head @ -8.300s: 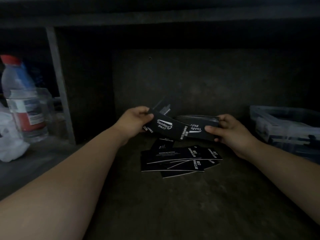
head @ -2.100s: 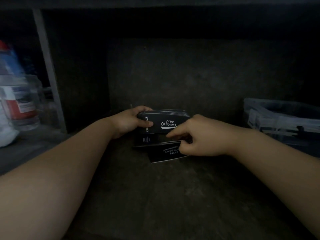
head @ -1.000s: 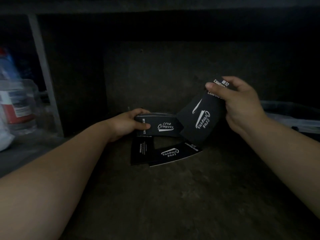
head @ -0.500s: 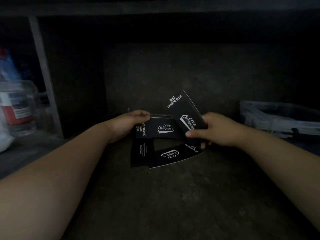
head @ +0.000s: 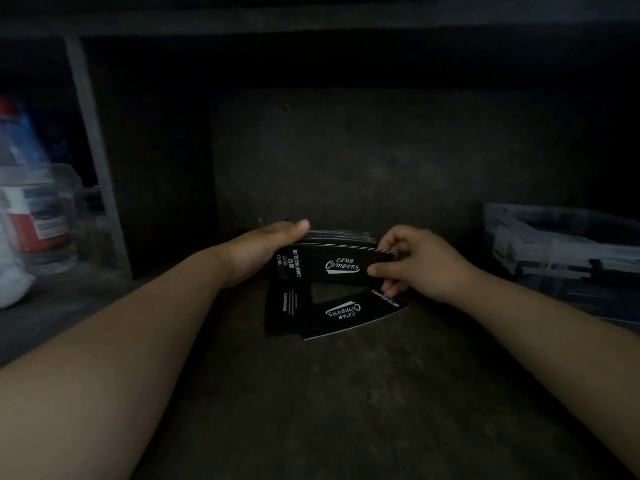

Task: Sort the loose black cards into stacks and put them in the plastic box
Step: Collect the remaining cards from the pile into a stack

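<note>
Both hands, left (head: 256,252) and right (head: 420,263), grip card stack (head: 332,259); loose cards (head: 332,313) beneath.

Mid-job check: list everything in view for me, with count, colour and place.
card stack: one, black with white print, held up between both hands
loose cards: at least two, black, overlapping on the surface under the stack
plastic box: one, clear, far right
bottle: one, clear with red cap and label, far left, blurred
post: one, grey, upright, left of centre
left hand: one, grips the stack's left end
right hand: one, pinches the stack's right end
</note>
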The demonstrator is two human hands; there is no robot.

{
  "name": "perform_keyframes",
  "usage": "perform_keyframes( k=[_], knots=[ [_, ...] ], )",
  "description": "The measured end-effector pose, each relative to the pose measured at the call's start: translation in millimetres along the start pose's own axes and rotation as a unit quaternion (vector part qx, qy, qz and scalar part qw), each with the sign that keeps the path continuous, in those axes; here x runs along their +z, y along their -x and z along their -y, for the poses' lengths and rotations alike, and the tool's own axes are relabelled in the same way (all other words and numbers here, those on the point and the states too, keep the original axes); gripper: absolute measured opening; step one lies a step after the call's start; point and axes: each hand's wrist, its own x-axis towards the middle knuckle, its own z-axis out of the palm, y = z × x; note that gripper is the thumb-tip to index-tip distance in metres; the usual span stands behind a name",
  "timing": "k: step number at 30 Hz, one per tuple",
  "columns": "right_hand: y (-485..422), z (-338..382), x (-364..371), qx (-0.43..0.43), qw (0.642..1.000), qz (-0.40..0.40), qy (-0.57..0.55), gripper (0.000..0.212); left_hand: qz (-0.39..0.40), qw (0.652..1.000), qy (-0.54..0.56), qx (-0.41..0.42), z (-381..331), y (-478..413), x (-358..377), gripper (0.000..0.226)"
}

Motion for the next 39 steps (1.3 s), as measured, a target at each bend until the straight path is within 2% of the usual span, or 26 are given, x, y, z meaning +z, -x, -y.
perform_keyframes(
  k=[3, 6, 8, 10, 13, 15, 18, 21, 22, 24, 27, 29, 31, 36, 39],
  knots=[
    [0.5, 0.0, 3.4, 0.015, 0.998, -0.017, -0.057, 0.033, -0.008, 1.000, -0.007, 0.017, -0.5, 2.0, 1.7, 0.074],
    [-0.6, -2.2, 2.8, 0.019, 0.995, -0.057, -0.079, 0.039, -0.042, 0.997, -0.036, 0.049, -6.2, 3.4, 7.7, 0.051],
    [-2.7, -5.5, 0.4, 0.026, 0.996, -0.080, -0.032, 0.046, -0.062, 0.994, -0.046, 0.072, -9.1, 1.8, 11.5, 0.032],
    [-4.5, -9.8, -0.5, 0.047, 0.997, -0.066, 0.000, 0.064, -0.053, 0.993, -0.071, 0.084, -15.3, 3.8, 17.9, 0.023],
    [-7.5, -14.6, 0.4, 0.065, 0.997, -0.031, -0.018, 0.084, -0.075, 0.983, -0.122, 0.115, -18.9, 0.0, 26.9, 0.023],
    [-9.1, -16.6, -1.5, 0.064, 0.998, -0.021, -0.016, 0.082, -0.090, 0.975, -0.157, 0.131, -20.0, -2.9, 33.4, 0.026],
    [-10.5, -18.9, -7.5, 0.048, 0.998, -0.021, -0.041, 0.062, -0.079, 0.976, -0.154, 0.133, -23.1, -1.0, 37.4, 0.031],
    [-11.6, -20.8, -16.2, 0.051, 0.995, -0.049, -0.072, 0.054, -0.074, 0.990, -0.099, 0.071, -36.0, 8.0, 33.0, 0.039],
    [-12.0, -21.8, -19.3, 0.061, 0.993, -0.067, -0.074, 0.053, -0.086, 0.987, -0.127, 0.039, -40.4, 10.4, 29.6, 0.045],
    [-12.1, -25.4, -24.6, 0.078, 0.988, -0.098, -0.085, 0.050, -0.084, 0.964, -0.250, -0.044, -46.6, 16.6, 23.7, 0.055],
    [-13.3, -30.4, -28.4, 0.083, 0.985, -0.107, -0.105, 0.043, 0.026, 0.920, -0.368, -0.135, -50.8, 25.3, 23.0, 0.050],
    [-13.5, -30.9, -28.5, 0.085, 0.985, -0.104, -0.111, 0.042, 0.055, 0.909, -0.389, -0.139, -49.4, 26.1, 26.2, 0.059],
    [-14.9, -32.3, -28.4, 0.082, 0.983, -0.107, -0.129, 0.045, 0.047, 0.908, -0.398, -0.119, -45.4, 21.5, 29.0, 0.065],
    [-18.7, -38.3, -31.0, 0.065, 0.970, -0.154, -0.176, 0.041, 0.051, 0.905, -0.402, -0.128, -44.6, 17.7, 25.6, 0.059],
    [-19.0, -38.2, -31.0, 0.073, 0.967, -0.148, -0.192, 0.044, 0.040, 0.893, -0.419, -0.159, -44.8, 18.4, 13.0, 0.054]
  ],
)
